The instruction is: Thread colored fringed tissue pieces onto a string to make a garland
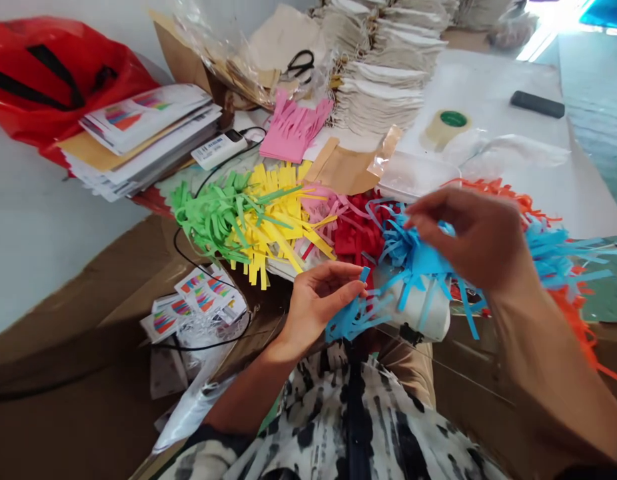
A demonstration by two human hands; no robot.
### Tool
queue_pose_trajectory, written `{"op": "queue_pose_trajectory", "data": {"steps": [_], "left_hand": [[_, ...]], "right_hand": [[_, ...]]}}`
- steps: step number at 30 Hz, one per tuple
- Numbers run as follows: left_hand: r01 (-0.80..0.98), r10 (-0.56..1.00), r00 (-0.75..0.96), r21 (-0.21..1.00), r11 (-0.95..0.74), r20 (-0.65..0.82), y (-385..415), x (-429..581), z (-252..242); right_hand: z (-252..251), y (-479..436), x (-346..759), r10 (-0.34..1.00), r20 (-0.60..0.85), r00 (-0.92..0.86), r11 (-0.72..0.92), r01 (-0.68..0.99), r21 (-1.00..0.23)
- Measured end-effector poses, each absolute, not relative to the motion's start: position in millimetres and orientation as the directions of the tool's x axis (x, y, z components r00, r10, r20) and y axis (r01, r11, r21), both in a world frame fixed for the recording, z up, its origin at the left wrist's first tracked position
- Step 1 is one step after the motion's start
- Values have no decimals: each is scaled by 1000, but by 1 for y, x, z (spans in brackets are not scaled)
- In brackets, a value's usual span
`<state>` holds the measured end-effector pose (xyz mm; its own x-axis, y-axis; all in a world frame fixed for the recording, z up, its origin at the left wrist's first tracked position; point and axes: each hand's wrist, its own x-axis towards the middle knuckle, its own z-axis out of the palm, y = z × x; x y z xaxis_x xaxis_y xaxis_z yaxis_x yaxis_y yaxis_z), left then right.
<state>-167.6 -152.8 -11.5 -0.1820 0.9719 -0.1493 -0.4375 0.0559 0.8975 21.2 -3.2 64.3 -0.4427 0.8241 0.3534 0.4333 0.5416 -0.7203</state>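
My left hand [316,307] pinches the end of a blue fringed paper strip [353,320] between thumb and fingertips. My right hand [471,240] is raised above a white paper cylinder [418,307] and grips blue fringe at its top. Blue fringe [413,263] covers part of the cylinder, which lies tilted between my hands, its far side hidden. Beyond it lie heaps of fringed paper in green [213,217], yellow [273,220] and red [358,230]. Further blue and orange fringe [553,257] spreads out behind my right hand.
A pink fringed stack [291,127] and bundled cream paper sheets [381,73] stand on the far table. Black scissors [301,65], a tape roll [446,127], a dark remote [537,104], printed leaflets [143,137] and a red bag [53,77] surround the work. A black cable [208,313] trails near my left arm.
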Motion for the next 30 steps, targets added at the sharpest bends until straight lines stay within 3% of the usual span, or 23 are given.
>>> {"op": "queue_pose_trajectory", "data": {"steps": [2, 8, 26, 30], "left_hand": [[-402, 973, -160, 911, 89, -166, -158, -165, -10], [-249, 991, -112, 967, 46, -76, -176, -154, 0], [116, 1000, -8, 993, -24, 25, -204, -150, 20], [14, 999, 9, 999, 40, -40, -205, -148, 18]], "right_hand": [[56, -48, 23, 786, 340, -517, 548, 325, -771], [25, -107, 36, 819, 266, -508, 426, 227, -876], [39, -131, 53, 692, 339, -637, 604, 253, -756], [37, -134, 54, 698, 326, -637, 594, 261, -761]]}}
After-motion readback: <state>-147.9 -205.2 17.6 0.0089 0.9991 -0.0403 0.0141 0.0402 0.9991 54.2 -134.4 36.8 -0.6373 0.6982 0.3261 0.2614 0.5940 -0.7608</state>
